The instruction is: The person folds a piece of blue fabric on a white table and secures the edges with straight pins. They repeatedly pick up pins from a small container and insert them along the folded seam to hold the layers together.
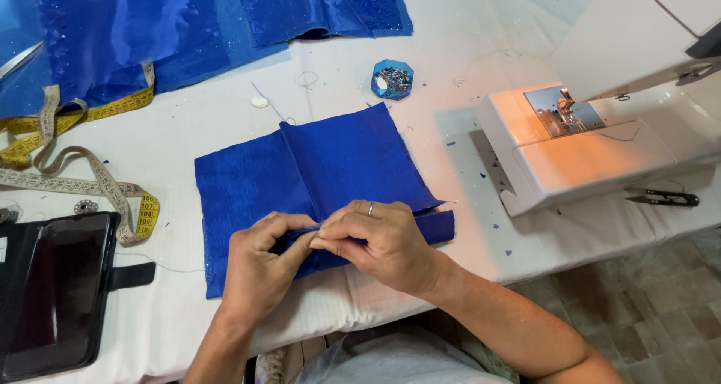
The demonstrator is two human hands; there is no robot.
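1. Blue fabric piece [330,166] lies flat on the white table [203,121], centre of view, with a raised fold running from its far edge toward the near edge. Its near edge sits close to the table's near edge.
2. Left hand [259,268]: over the fabric's near-left part, fingers curled in, thumb and fingertips pinched shut on the folded near edge. Forearm comes in from the near side, bottom of view.
3. Right hand [379,241]: just right of the left one, touching it at the fingertips, knuckles up, pinching the same folded edge. Ring on one finger. Forearm runs off to the near right.
4. Both hands meet at the near end of the fold; a folded strip of the fabric sticks out to the right past the right hand.
5. Far of the fabric: small blue octagonal pin box [392,79], and a small white disc [259,102] to its left.
6. Right: white sewing machine [593,140], work light on, with thread snips [665,198] on the table near its base.
7. Left: yellow measuring tape [82,166] in loose loops; near-left, a phone in a black folio case [52,290].
8. Far left: larger shiny blue cloth [173,24] spread over the table.
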